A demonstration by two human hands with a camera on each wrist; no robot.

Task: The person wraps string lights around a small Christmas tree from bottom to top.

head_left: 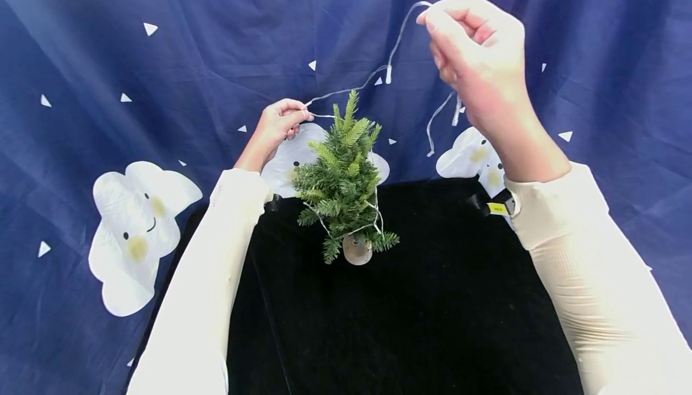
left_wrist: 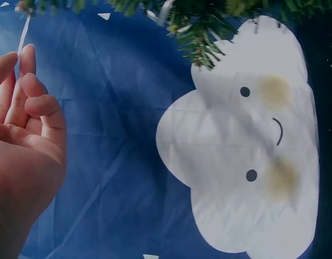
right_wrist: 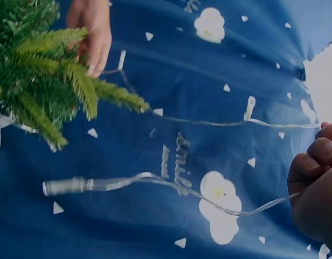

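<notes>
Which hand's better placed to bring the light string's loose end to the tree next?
Probably the right hand: it pinches the light string, with a loose end hanging below. The left hand pinches the string nearer the tree, so seems better for steadying it.

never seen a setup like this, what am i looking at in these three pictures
No machine here: a person works with a bare left hand and right hand. The widest picture comes from a camera on the head; the other two come from cameras on the left and right wrists. On a black surface stands a small green tree, before a blue backdrop. Both hands pinch a thin clear string, seemingly a light string: the left beside the treetop, the right raised higher, with more hanging below. String also crosses the lower branches.
</notes>
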